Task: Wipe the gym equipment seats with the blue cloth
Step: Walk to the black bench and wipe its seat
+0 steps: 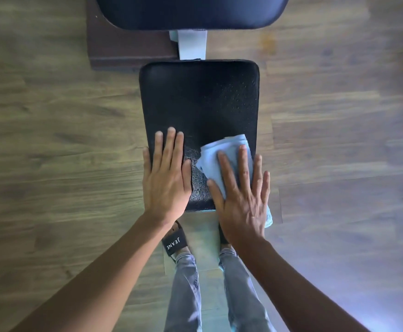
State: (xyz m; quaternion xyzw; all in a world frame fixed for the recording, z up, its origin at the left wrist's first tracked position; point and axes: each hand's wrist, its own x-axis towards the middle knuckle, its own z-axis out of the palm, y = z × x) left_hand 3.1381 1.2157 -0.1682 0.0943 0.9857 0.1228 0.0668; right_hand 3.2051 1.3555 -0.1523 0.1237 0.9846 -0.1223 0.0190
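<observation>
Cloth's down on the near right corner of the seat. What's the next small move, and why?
Probably push the blue cloth forward along the right side of the seat, away from the body. The right hand lies flat on it at the near edge, the left hand braces the near left corner, and the far right part of the seat shows fine droplets, seemingly unwiped.

The seat (199, 99) is a black, flat pad with round corners, and it looks bumpy and a bit shiny. Tiny wet drops sit on its far right part. The blue cloth (222, 159) is soft, light blue and folded up. It lies flat on the near right corner of the seat, with one end hanging off the near edge.
</observation>
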